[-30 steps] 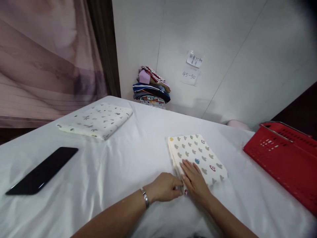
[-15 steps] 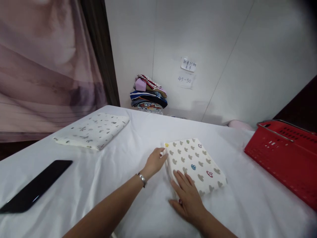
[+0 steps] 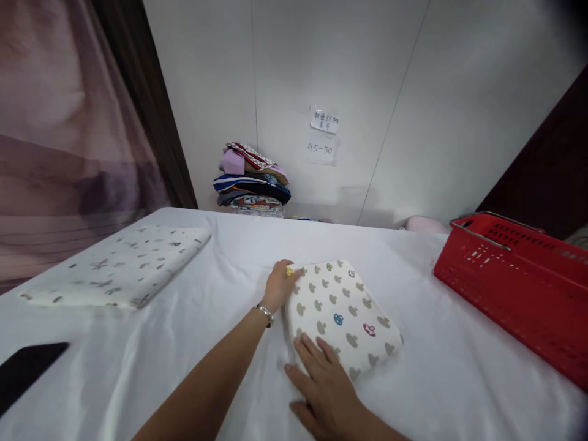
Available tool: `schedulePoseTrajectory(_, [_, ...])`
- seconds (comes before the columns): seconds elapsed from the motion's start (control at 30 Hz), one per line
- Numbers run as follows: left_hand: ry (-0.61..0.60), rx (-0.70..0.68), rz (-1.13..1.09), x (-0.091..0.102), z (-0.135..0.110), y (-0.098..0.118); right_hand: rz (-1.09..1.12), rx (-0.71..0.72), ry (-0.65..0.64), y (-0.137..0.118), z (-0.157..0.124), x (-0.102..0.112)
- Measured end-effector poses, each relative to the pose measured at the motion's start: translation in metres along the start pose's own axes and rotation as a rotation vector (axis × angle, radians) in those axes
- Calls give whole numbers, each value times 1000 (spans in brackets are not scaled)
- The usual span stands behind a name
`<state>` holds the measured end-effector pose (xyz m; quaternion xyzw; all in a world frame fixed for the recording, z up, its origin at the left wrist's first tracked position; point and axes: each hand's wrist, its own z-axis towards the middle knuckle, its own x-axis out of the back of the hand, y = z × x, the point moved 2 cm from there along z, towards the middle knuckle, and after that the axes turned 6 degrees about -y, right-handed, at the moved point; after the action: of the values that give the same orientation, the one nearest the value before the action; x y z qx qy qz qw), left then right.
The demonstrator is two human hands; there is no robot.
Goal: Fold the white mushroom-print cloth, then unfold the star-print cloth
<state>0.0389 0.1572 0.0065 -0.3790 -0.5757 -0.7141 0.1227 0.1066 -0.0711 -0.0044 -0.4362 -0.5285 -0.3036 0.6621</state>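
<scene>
A folded white cloth [image 3: 340, 300] printed with grey mushrooms, and a few coloured ones, lies on the white-covered table in front of me. My left hand [image 3: 279, 286], with a silver bracelet at the wrist, grips its far left corner, thumb over the top and fingers round the edge. Fingers spread, my right hand [image 3: 324, 386] rests flat on the near left part of the same cloth. A second folded cloth [image 3: 133, 263], white with a grey leaf-like print, lies apart on the left.
On the right stands a red plastic basket [image 3: 509, 294] with metal handles. A black flat object [image 3: 27, 370], phone-like, lies at the left edge. Behind the table rises a stack of folded fabrics [image 3: 252, 184] against the wall. A pink curtain [image 3: 68, 153] hangs at left.
The whole view has shifted, so most things sit further left in it. My left thumb has come over the top of the cloth's corner. My right hand stays on the cloth.
</scene>
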Motion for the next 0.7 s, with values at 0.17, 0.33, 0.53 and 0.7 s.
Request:
schedulePoseTrajectory(0.17, [44,36,54,-10,3,-15,5,26,-42,-2,3,2])
schedulePoseTrajectory(0.33, [34,22,78,-13,5,-20,2,7,-39,-6,4,8])
schedulePoseTrajectory(0.53, [-8,104,125,-6,8,-12,40,4,-50,-8,3,17])
schedulePoseTrajectory(0.7, [49,142,167,1,-8,5,72,7,-11,-6,0,19])
